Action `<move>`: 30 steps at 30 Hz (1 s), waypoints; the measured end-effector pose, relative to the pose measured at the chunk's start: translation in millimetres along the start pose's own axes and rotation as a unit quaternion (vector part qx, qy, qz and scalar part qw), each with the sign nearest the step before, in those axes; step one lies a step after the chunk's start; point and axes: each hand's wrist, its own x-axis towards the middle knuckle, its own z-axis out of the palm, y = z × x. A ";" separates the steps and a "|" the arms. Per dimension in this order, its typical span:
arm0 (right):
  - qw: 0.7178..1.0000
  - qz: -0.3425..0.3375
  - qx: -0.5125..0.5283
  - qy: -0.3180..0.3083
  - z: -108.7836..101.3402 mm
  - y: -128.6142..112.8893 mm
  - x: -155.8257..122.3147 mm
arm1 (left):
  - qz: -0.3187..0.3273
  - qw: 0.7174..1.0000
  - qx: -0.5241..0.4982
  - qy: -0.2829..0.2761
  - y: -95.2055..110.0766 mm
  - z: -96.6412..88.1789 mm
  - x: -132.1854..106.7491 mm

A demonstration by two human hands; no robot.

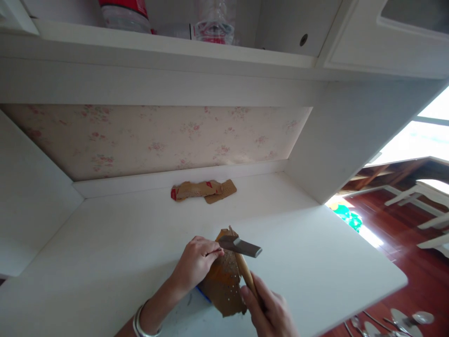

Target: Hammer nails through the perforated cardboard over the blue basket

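A hammer with a grey metal head (245,247) and a pale wooden handle is in my right hand (271,306), its fingers wrapped round the lower handle. Under the hammer head is a torn piece of brown cardboard (220,286), dotted with many small holes and stained orange in places. My left hand (199,262) is at the cardboard's left edge, thumb and forefinger pinched together close to the hammer head. What lies between those fingertips is too small to make out. A bit of something blue (203,295) shows beneath the cardboard's lower left edge.
More torn cardboard strips (199,189) lie at the back of the white counter (115,252). Bottles (214,23) stand on the shelf (168,49) above. White side panels flank the counter. Beyond its right edge are a reddish wooden floor (396,234) and white furniture legs.
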 end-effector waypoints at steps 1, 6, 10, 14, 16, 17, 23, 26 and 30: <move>1.000 -0.004 -0.004 -0.006 -0.2 0.2 0.2 | 0.000 1.000 -0.005 0.002 0.0 0.2 -0.2; 1.000 -0.013 -0.005 -0.006 0.1 2.2 -0.1 | 0.000 1.000 -0.022 0.005 0.9 0.3 0.0; 1.000 -0.023 -0.012 -0.013 0.5 3.7 0.5 | 0.004 1.000 -0.019 0.004 1.9 0.3 0.7; 1.000 -0.014 -0.012 -0.016 0.5 4.1 1.8 | 0.010 1.000 -0.014 0.017 1.7 1.3 0.3; 1.000 -0.012 -0.012 -0.007 0.6 4.4 1.8 | 0.013 1.000 -0.017 0.013 1.3 2.1 0.1; 1.000 -0.015 -0.014 -0.008 0.7 4.7 1.6 | 0.012 1.000 -0.020 0.013 1.1 2.5 0.0; 1.000 0.000 -0.009 0.013 2.1 9.9 -2.2 | 0.004 1.000 -0.010 0.009 1.5 2.7 1.0; 1.000 -0.016 -0.016 0.010 2.3 12.0 -2.7 | -0.003 1.000 -0.011 0.012 0.5 3.2 0.5; 1.000 -0.019 -0.018 0.016 3.1 12.7 -2.1 | 0.000 1.000 -0.001 0.019 -1.1 4.8 -0.5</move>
